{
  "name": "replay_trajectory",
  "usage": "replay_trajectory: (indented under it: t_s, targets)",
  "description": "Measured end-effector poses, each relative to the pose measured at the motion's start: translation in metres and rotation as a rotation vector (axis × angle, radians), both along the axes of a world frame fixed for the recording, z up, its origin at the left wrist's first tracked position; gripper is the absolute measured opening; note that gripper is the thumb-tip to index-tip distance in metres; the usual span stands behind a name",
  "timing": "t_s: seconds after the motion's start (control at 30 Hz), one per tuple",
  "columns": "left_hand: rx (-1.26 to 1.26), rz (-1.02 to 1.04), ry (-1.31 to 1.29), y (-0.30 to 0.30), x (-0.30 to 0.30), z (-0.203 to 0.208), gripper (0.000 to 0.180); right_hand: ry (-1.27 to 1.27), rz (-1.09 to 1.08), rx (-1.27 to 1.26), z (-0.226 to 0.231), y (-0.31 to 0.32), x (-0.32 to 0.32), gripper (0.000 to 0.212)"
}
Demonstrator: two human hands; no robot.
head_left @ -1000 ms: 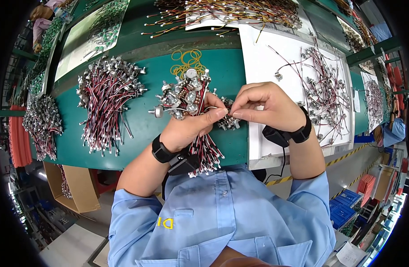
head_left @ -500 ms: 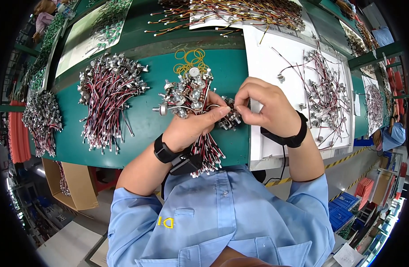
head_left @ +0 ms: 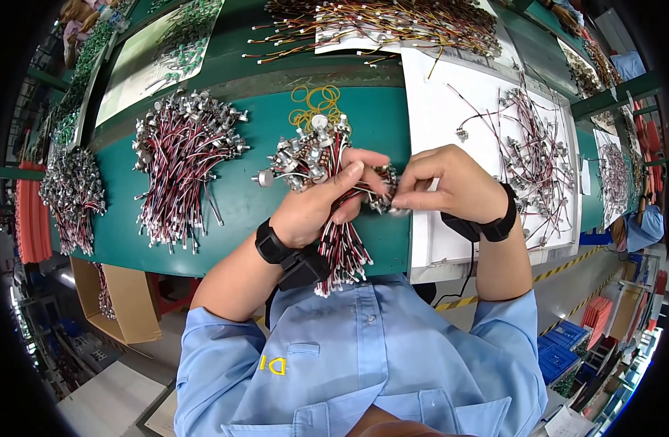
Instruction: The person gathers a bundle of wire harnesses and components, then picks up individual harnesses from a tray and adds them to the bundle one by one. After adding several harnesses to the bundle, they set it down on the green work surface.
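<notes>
My left hand [head_left: 313, 207] is closed around a bundle of wired potentiometers [head_left: 305, 162], its thumb lying across the leads. The metal bodies and shafts fan out above the hand, while red, black and white wires [head_left: 342, 255] with white plugs hang below. Beside the left fingertips is a smaller cluster of potentiometers [head_left: 383, 188], partly hidden by both hands. At that cluster my right hand [head_left: 455, 186] has thumb and forefinger drawn together; a small blurred pale bit shows at the fingertips, too unclear to name.
Yellow rubber bands [head_left: 316, 98] lie beyond the bundle on the green table [head_left: 261, 226]. A large bunch of wired potentiometers [head_left: 189, 160] lies left, another [head_left: 73, 193] farther left. Loose ones [head_left: 538, 160] spread over white board on the right. Yellow-and-black cables [head_left: 393, 29] lie on the far shelf.
My right hand has moved down and slightly right, its fingertips now at the lower side of the small cluster. The left thumb has pulled back from the wire it pinched.
</notes>
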State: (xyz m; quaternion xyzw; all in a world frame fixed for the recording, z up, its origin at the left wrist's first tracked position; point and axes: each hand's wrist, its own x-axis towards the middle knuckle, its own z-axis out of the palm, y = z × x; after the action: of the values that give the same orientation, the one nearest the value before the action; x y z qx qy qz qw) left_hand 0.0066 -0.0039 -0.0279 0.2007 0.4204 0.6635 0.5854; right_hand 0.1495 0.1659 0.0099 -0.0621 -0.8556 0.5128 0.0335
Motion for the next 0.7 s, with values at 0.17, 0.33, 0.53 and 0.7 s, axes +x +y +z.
replay_trajectory:
  t_s: [0.17, 0.33, 0.53, 0.7]
  targets:
    - [0.095, -0.319, -0.016, -0.007, -0.005, -0.003, 0.034, 0.061, -0.154, -0.02, 0.004, -0.005, -0.005, 0.018]
    - [0.124, -0.486, -0.012, -0.006, -0.002, -0.009, 0.034, 0.291, -0.253, -0.108, -0.008, -0.026, -0.016, 0.018]
    - [0.058, -0.291, -0.165, -0.005, -0.002, -0.009, 0.032, 0.359, -0.206, 0.07, -0.009, -0.013, -0.009, 0.022]
    - [0.025, -0.169, -0.182, -0.004, -0.004, -0.009, 0.03, 0.322, -0.218, 0.033, -0.009, -0.013, -0.01, 0.023]
